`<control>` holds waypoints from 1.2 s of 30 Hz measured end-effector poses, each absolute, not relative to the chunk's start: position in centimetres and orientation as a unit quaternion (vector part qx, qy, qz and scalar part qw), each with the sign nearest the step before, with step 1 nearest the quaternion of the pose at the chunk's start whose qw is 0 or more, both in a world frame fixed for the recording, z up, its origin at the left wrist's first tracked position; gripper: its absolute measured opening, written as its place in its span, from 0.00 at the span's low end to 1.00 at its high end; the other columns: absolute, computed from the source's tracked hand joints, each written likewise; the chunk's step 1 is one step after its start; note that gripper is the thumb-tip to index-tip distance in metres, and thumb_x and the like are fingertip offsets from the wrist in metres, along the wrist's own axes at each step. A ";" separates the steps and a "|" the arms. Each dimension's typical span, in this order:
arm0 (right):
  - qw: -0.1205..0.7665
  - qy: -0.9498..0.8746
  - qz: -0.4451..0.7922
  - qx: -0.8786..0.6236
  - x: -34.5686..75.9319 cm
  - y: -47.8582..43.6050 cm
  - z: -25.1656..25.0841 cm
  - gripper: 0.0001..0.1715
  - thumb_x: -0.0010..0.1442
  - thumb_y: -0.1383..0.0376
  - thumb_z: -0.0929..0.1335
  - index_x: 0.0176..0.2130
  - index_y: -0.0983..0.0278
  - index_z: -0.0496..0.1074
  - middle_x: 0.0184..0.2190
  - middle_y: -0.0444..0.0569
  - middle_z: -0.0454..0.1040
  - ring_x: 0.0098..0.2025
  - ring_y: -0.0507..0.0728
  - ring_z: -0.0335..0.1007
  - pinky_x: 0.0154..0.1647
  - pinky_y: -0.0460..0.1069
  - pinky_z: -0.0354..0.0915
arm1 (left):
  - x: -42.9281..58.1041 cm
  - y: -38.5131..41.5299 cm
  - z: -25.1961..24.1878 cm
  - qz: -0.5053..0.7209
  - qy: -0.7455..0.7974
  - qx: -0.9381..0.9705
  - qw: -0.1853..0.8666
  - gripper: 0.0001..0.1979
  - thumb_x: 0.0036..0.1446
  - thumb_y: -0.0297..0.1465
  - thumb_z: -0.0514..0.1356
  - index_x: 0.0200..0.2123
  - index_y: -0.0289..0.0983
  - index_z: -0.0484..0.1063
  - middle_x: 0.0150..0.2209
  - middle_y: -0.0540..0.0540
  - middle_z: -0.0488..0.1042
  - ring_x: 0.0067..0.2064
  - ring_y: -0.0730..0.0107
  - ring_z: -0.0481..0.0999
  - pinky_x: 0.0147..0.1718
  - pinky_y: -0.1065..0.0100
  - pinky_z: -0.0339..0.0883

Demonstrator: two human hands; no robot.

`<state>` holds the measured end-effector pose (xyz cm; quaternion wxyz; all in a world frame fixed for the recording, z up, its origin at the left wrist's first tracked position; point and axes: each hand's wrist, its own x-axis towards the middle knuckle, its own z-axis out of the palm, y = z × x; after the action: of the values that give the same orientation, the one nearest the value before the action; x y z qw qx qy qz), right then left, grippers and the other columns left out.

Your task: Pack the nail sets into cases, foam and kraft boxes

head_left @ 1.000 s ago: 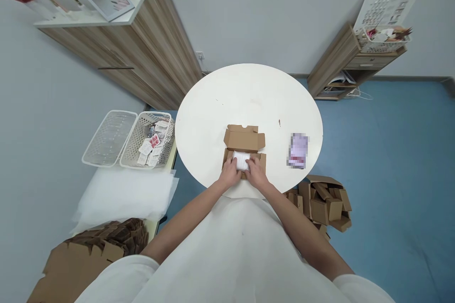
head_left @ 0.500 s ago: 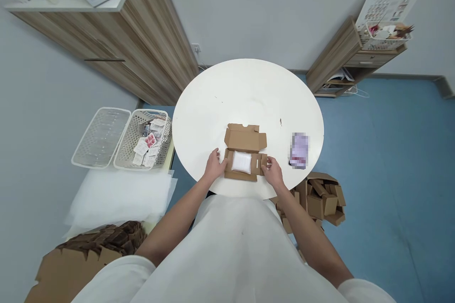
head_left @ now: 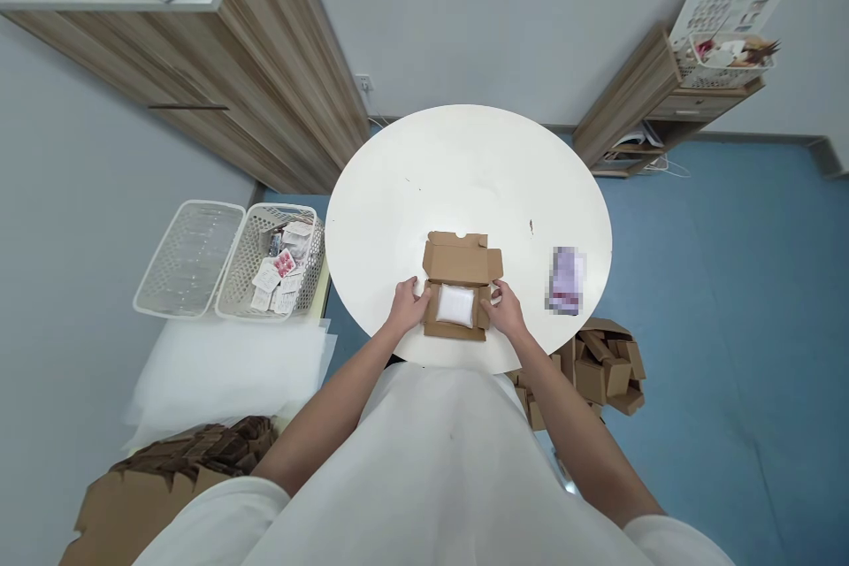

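Observation:
A small brown cardboard box (head_left: 457, 263) lies with its lid folded back, near the front edge of the round white table (head_left: 478, 168). Inside its shallow base rests a white padded packet (head_left: 455, 305). My left hand (head_left: 407, 308) grips the left side of the base, thumb at the inner edge and fingers outside. On the opposite side, my right hand (head_left: 505, 311) pinches the right wall, which is folded up beside the packet. The fingertips behind both walls are partly hidden.
A pixelated purple object (head_left: 566, 281) lies on the table's right. To the left stand a white basket (head_left: 225, 287) of small packets, an empty clear-looking basket (head_left: 189, 261), white sheets (head_left: 225, 376) and stacked flat cardboard (head_left: 146, 495). Cardboard boxes (head_left: 614, 371) sit low at right.
My right hand has moved left, folding the right side flap of the box up and inward beside the packet. My left hand has stayed at the left side. The view has shifted slightly.

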<state>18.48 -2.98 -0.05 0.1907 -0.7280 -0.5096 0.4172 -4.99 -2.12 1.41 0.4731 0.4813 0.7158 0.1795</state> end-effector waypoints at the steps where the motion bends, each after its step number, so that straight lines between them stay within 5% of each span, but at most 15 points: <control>1: 0.194 -0.504 0.431 -0.723 18.4 -2.7 0.1 0.29 0.46 0.61 0.65 0.49 0.60 0.59 0.34 0.43 0.64 0.27 0.51 0.63 0.33 0.50 0.62 | -5.1 -1.8 1.6 0.194 0.716 0.461 0.486 0.29 0.54 0.46 0.51 0.54 0.35 0.56 0.55 0.35 0.56 0.43 0.65 0.69 0.40 0.66 0.63; 8: 0.264 -0.364 0.620 -0.643 17.8 -1.0 1.2 0.31 0.43 0.63 0.69 0.47 0.57 0.58 0.25 0.37 0.59 0.22 0.49 0.60 0.24 0.47 0.63 | -5.3 1.2 3.2 0.220 0.646 0.370 0.630 0.28 0.54 0.53 0.40 0.53 0.44 0.55 0.50 0.41 0.60 0.41 0.66 0.67 0.31 0.68 0.66; 18: 0.286 -0.229 0.762 -0.534 18.5 -0.3 2.4 0.17 0.49 0.55 0.67 0.39 0.54 0.62 0.27 0.38 0.63 0.25 0.48 0.63 0.29 0.47 0.65 | -5.4 2.2 4.0 0.177 0.631 0.324 0.683 0.33 0.51 0.57 0.36 0.47 0.43 0.62 0.45 0.42 0.64 0.41 0.64 0.67 0.33 0.65 0.67; 23: 0.309 -0.215 0.786 -0.489 19.1 -0.6 3.1 0.18 0.48 0.58 0.67 0.41 0.52 0.62 0.31 0.40 0.64 0.31 0.50 0.65 0.34 0.50 0.66 | -5.9 2.4 5.0 0.202 0.596 0.287 0.723 0.37 0.48 0.60 0.34 0.46 0.43 0.63 0.49 0.41 0.62 0.44 0.61 0.66 0.35 0.62 0.68; 27: 0.328 -0.269 0.754 -0.501 18.7 -0.9 3.0 0.20 0.44 0.61 0.68 0.40 0.54 0.63 0.35 0.42 0.63 0.35 0.52 0.64 0.36 0.51 0.66 | -5.8 1.8 5.2 0.218 0.581 0.328 0.712 0.31 0.49 0.57 0.43 0.47 0.44 0.62 0.52 0.41 0.61 0.47 0.61 0.65 0.38 0.63 0.67; 31: 0.325 -0.362 0.618 -0.618 17.6 -1.2 1.5 0.25 0.40 0.63 0.69 0.40 0.56 0.60 0.32 0.40 0.58 0.27 0.49 0.60 0.30 0.48 0.63 | -5.0 1.0 4.5 0.202 0.623 0.430 0.622 0.23 0.50 0.46 0.55 0.47 0.42 0.61 0.48 0.42 0.64 0.44 0.64 0.68 0.38 0.64 0.65; 36: 0.260 -0.496 0.461 -0.689 17.4 -1.2 0.3 0.19 0.43 0.68 0.63 0.39 0.58 0.59 0.32 0.41 0.58 0.23 0.49 0.56 0.27 0.48 0.60 | -4.1 0.6 3.4 0.194 0.676 0.519 0.486 0.12 0.53 0.34 0.52 0.41 0.39 0.64 0.39 0.44 0.69 0.37 0.66 0.70 0.38 0.63 0.64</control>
<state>17.43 -1.21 0.34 0.2595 -0.6886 -0.4960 0.4610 -4.13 0.63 3.43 0.4855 0.5189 0.6762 0.1945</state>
